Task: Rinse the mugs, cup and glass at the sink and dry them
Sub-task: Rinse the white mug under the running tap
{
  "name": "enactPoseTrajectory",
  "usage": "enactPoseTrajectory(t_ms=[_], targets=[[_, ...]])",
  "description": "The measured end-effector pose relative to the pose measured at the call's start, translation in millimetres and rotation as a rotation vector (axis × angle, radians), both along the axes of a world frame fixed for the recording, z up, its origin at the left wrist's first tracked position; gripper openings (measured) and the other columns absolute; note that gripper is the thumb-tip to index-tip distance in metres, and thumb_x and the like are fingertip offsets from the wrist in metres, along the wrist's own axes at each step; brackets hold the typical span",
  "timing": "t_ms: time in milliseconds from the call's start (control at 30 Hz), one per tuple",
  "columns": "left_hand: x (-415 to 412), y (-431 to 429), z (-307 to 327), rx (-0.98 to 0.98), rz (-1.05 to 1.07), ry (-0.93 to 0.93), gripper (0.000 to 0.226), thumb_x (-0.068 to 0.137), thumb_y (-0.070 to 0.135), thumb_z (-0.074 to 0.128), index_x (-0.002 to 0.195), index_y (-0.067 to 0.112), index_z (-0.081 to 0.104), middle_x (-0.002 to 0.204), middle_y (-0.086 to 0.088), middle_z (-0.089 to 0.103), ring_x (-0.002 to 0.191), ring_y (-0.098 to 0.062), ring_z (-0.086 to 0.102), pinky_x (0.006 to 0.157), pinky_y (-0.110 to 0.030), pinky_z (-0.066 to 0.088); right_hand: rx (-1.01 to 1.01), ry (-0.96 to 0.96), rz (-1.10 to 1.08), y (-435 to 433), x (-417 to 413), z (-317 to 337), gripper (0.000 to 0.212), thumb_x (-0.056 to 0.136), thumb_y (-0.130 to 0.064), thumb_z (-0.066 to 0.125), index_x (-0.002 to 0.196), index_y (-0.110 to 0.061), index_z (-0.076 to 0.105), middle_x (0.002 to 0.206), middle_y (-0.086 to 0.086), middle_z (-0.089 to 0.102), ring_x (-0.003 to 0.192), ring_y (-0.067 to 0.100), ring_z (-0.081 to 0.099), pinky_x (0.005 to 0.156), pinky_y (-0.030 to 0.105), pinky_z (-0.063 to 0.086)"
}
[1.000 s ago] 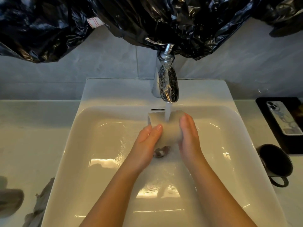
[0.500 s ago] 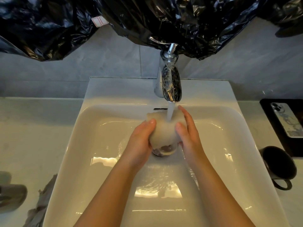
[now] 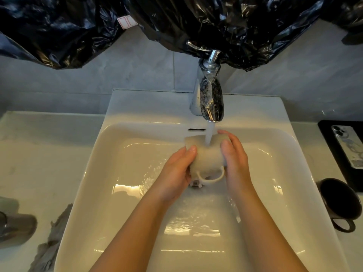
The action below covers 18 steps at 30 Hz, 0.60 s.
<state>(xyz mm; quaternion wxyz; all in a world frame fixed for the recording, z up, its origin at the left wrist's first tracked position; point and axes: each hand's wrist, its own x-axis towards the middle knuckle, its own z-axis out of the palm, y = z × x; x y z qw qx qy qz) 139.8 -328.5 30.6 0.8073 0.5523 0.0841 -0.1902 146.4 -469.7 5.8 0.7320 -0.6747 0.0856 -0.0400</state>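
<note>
A cream mug (image 3: 206,158) is held under the running tap (image 3: 212,101), with water falling onto its side. Its handle points down toward me, over the drain. My left hand (image 3: 176,169) grips the mug's left side and my right hand (image 3: 234,158) grips its right side. A black mug (image 3: 337,201) stands on the counter to the right of the white sink (image 3: 110,173). At the left edge of the counter stands a grey cup (image 3: 15,228), partly cut off by the frame.
A grey cloth (image 3: 51,244) lies on the counter by the sink's left rim. A phone (image 3: 349,146) rests on a black tray (image 3: 330,146) at the right. Black plastic sheeting (image 3: 176,20) hangs over the wall behind the tap.
The mug has been turned in my hands, so its handle now shows at the bottom. My right fingers have shifted along its side.
</note>
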Motion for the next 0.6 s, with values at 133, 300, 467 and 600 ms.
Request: enactPoseTrajectory(t_ms=[133, 300, 467, 600], targets=[[-1, -4, -5, 0.122, 0.013, -0.071, 0.04, 0.089, 0.033, 0.048, 0.11, 0.003, 0.063, 0.1, -0.02, 0.068, 0.089, -0.033, 0.062, 0.083, -0.041, 0.048, 0.013, 0.104, -0.019, 6, 1, -4, 0.05, 0.081, -0.046, 0.053, 0.124, -0.021, 0.06, 0.112, -0.001, 0.068, 0.098, 0.015, 0.065, 0.08, 0.027, 0.053], [4, 0, 1, -0.047, -0.011, 0.048, 0.046, 0.104, 0.029, 0.032, 0.126, -0.003, 0.056, 0.121, -0.027, 0.063, 0.112, -0.037, 0.06, 0.096, -0.049, 0.045, -0.086, -0.041, 0.022, 1, -2, 1, 0.03, 0.085, -0.035, 0.052, 0.114, -0.033, 0.058, 0.098, -0.025, 0.066, 0.085, -0.005, 0.06, 0.072, 0.01, 0.045], [-4, -5, -6, 0.193, -0.074, -0.138, 0.036, 0.089, 0.041, 0.043, 0.106, 0.02, 0.066, 0.095, 0.002, 0.072, 0.088, -0.012, 0.067, 0.078, -0.026, 0.052, 0.072, 0.31, -0.06, 12, 10, -8, 0.025, 0.087, -0.046, 0.051, 0.1, -0.031, 0.067, 0.106, -0.001, 0.069, 0.099, 0.021, 0.065, 0.084, 0.04, 0.05], [-8, -6, -6, 0.312, -0.14, -0.246, 0.027, 0.09, 0.036, 0.045, 0.106, 0.03, 0.065, 0.1, -0.002, 0.07, 0.087, -0.008, 0.066, 0.074, -0.018, 0.052, 0.165, 0.448, -0.097, 13, 8, -10, 0.02, 0.092, -0.04, 0.053, 0.091, -0.026, 0.067, 0.097, 0.005, 0.066, 0.084, 0.024, 0.063, 0.066, 0.037, 0.05]])
